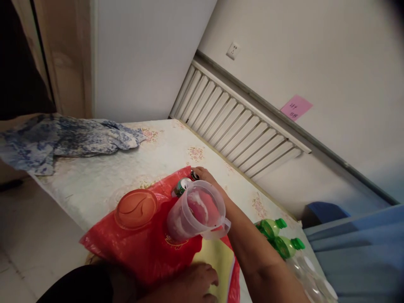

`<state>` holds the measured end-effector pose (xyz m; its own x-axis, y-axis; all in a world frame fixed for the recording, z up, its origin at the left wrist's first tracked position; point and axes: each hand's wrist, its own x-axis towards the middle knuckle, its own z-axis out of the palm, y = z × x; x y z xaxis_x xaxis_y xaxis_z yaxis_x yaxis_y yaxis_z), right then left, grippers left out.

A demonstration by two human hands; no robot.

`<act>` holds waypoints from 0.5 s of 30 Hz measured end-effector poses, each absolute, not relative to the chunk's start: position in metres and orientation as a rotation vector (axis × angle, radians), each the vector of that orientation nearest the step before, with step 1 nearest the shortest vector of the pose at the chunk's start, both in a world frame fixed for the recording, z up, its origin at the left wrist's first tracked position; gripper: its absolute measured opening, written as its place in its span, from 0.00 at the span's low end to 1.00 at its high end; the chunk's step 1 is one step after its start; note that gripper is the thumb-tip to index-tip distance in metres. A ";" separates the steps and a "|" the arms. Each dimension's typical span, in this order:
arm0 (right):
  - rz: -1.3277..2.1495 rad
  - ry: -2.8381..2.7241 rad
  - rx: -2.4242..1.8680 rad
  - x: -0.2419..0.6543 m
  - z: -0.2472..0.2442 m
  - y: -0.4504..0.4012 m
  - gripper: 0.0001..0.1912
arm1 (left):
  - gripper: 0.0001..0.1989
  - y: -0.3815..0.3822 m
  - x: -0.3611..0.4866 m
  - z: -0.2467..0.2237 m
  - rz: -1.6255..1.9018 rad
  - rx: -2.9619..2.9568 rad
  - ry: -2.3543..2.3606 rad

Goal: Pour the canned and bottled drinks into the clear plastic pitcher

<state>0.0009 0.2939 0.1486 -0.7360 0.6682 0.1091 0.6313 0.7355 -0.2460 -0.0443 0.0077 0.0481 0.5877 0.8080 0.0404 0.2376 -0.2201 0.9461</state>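
At right hand (pixel 206 176): dark, bright-rimmed can (pixel 195 176), partly hidden; finger closure cannot be told. At left hand (pixel 193 283): fingers bent, slightly parted.

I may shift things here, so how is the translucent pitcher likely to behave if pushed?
The pitcher looks like plastic, so it is probably light yet fairly stiff. It stands tall on creased red plastic, so a push might tip it or drag that along. Its handle juts sideways, so pushing there could swivel it.

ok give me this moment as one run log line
left hand: at yellow sheet | right hand: at dark can | jug: on red bag
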 end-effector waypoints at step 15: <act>0.111 -2.286 -1.364 0.119 0.207 0.211 0.32 | 0.17 0.013 -0.032 0.054 0.776 1.677 0.909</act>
<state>0.1190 0.2115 0.2074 -0.3935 0.8485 0.3537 0.8105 0.5018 -0.3022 -0.0321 0.0128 0.0538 0.5051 0.8609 0.0611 0.1958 -0.1833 0.9634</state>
